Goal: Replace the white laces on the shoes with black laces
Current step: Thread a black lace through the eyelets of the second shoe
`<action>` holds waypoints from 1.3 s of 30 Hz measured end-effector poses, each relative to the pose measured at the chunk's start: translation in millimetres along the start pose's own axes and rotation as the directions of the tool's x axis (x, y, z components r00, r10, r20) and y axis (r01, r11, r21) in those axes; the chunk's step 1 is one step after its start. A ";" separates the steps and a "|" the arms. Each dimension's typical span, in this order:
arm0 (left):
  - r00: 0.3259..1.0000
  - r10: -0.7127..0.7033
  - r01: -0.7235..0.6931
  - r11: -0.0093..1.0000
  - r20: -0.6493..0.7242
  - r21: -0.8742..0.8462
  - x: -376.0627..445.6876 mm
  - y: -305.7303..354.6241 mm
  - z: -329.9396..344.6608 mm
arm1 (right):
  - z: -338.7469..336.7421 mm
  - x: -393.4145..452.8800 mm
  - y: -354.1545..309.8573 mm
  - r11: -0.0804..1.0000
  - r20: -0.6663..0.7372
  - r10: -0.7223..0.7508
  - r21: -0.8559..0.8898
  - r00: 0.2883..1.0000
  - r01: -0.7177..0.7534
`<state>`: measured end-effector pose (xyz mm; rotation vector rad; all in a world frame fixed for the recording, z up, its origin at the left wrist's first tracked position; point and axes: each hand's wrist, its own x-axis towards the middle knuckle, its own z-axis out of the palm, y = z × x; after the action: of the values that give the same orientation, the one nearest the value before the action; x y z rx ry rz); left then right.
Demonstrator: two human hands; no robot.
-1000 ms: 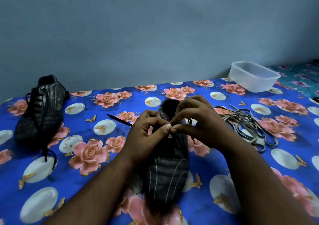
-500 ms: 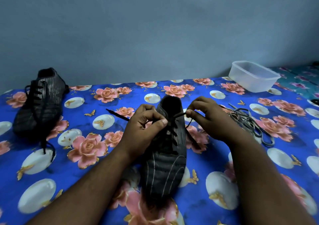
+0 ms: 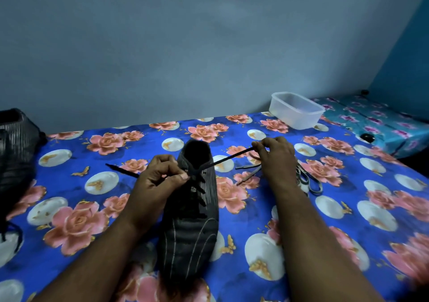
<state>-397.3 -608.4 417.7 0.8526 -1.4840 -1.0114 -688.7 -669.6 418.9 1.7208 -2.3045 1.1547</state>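
- Two hands work at the dark striped shoe (image 3: 190, 227), which lies mid-cloth with its toe toward the person.
- Left hand (image 3: 154, 183) pinches the black lace (image 3: 222, 160) at the top eyelets, fingers curled.
- Right hand (image 3: 276, 158) pinches the lace's far end, pulled out taut to the right of the shoe.
- White laces (image 3: 308, 181) lie heaped just behind the right hand.
- Second shoe (image 3: 16, 148) sits at the left edge; a clear tub (image 3: 297, 113) stands near the back edge, with bare floral cloth (image 3: 371, 209) between.
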 end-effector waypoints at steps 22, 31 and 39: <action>0.984 0.161 -0.121 0.916 -0.073 0.383 -5.3 15.9 8.5 | -25.9 -53.1 -90.3 0.665 0.307 -0.616 0.696 0.726 0.270; 0.989 0.145 -0.138 0.894 0.015 0.427 -3.8 15.1 9.1 | -29.9 -51.3 -91.3 0.645 0.325 -0.623 0.728 0.711 0.233; 0.973 0.137 -0.087 0.963 -0.187 0.255 3.7 8.0 -2.5 | -33.4 -42.5 -77.3 0.706 0.373 -0.590 0.668 0.716 0.234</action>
<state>-395.2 -609.2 426.6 1.0037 -1.4813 -0.6428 -620.2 -624.1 465.0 3.0028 -1.5994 1.4803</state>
